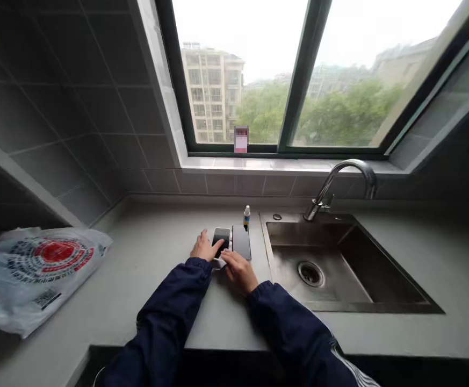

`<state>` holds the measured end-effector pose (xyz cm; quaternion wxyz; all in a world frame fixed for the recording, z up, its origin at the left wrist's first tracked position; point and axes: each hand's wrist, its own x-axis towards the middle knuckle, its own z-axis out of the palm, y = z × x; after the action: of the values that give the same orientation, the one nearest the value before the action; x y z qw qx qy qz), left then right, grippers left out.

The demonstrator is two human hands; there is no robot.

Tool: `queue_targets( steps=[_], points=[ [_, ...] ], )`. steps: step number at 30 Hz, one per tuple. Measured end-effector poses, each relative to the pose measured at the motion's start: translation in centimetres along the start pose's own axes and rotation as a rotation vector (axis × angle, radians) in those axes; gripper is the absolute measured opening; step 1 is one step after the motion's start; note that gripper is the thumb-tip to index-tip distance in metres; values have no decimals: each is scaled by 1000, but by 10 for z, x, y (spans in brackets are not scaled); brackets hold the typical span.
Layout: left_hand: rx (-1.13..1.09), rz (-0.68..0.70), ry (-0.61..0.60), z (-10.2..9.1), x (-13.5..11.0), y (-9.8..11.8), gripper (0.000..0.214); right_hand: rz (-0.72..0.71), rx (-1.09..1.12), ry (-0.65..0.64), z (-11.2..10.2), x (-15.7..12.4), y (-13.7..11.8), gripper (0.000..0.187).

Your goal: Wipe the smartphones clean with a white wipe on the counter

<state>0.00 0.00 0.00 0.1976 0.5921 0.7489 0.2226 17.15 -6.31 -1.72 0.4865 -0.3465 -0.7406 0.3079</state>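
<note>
Two dark phones lie side by side on the grey counter (pixel 145 279): a smaller phone (pixel 222 236) on the left and a larger phone (pixel 241 242) on the right. My left hand (pixel 204 249) rests beside the smaller phone, fingers spread, a finger touching its lower edge. My right hand (pixel 239 270) lies below the phones, fingers together, pressing on a white cloth (pixel 219 262) that shows between my hands. A small dropper bottle (pixel 246 215) with a white cap stands just behind the larger phone.
A steel sink (pixel 379 279) with a curved tap (pixel 339 185) lies to the right of the phones. A plastic bag (pixel 36 274) with a red print sits at the counter's left end. A small pink box (pixel 241 138) stands on the window sill.
</note>
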Motion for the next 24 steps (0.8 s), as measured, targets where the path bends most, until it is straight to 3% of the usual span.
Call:
queue_targets(
  steps=[5, 11, 14, 17, 20, 24],
  points=[
    [-10, -33, 4, -1, 2, 21, 92, 85, 6, 149, -16, -15, -12, 35],
    [-102, -60, -26, -5, 3, 20, 68, 353, 122, 348, -36, -28, -25, 30],
    [-186, -75, -34, -7, 4, 16, 67, 505, 253, 372, -46, -30, -28, 38],
    [-312, -78, -51, -10, 0, 8, 52, 629, 390, 350, -57, -29, -35, 39],
    [-489, -80, -64, -13, -14, -3, 36, 687, 476, 358, -68, -28, -44, 36],
    [-814, -89, -110, -10, -53, -18, 39, 667, 484, 412, -77, -22, -57, 39]
  ],
)
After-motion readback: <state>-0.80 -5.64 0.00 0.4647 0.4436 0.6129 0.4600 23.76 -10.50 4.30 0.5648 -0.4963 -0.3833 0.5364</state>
